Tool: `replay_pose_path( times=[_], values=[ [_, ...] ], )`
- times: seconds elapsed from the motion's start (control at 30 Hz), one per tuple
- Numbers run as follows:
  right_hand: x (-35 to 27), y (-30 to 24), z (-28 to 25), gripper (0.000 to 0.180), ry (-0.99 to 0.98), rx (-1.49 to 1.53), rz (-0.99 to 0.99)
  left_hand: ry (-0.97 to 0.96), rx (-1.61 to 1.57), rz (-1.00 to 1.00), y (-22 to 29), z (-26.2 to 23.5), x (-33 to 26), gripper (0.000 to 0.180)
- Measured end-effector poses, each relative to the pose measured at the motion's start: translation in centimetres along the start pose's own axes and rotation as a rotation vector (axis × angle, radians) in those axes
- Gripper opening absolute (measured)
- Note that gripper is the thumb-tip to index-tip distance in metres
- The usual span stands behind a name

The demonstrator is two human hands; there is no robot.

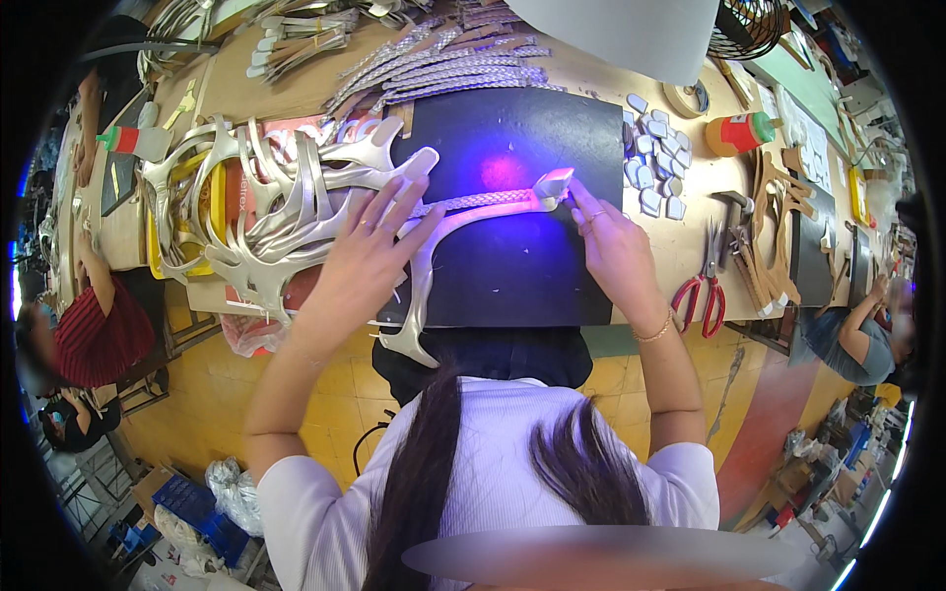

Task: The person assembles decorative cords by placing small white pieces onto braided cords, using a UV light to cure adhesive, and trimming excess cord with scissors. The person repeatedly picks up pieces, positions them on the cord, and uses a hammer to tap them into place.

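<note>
On a black mat lies a curved silver strap piece, and a braided silver strap runs alongside its upper arm. Both meet at a rounded silver tab, lit pink and blue. My right hand pinches that tab's edge between thumb and fingers. Fingers spread, my left hand rests over the other end of the braided strap, beside a heap of silver cut-out straps. What lies beneath its palm is hidden.
Small silver tabs lie right of the mat, near a glue bottle, red-handled scissors and a hammer. Bundled braided straps lie at the back under a white lamp shade. Other people sit at both sides.
</note>
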State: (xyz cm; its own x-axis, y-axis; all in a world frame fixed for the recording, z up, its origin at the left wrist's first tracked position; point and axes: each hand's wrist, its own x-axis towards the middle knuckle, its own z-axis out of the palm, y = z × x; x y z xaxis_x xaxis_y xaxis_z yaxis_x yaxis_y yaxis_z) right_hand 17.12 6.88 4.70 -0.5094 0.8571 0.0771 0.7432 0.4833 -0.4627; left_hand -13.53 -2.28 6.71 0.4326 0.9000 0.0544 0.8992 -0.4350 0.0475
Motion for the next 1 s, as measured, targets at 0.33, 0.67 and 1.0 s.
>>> replay_pose_path(
  times=[0.33, 0.67, 1.0],
  values=[
    [-3.1, 0.2, -1.8, 0.039, 0.162, 0.284, 0.177, -0.113, 0.063, 0.471, -3.1, 1.5, 1.9, 0.052],
    [-4.7, 1.9, -2.8, 0.038, 0.306, 0.303, 0.281, 0.123, -1.484, -0.290, -2.8, 1.1, 4.8, 0.035],
    [-5.2, 1.1, -1.4, 0.045, 0.187, 0.036, 0.068, -0.195, -1.921, -0.822, 1.2, 3.1, 3.1, 0.033]
  ],
)
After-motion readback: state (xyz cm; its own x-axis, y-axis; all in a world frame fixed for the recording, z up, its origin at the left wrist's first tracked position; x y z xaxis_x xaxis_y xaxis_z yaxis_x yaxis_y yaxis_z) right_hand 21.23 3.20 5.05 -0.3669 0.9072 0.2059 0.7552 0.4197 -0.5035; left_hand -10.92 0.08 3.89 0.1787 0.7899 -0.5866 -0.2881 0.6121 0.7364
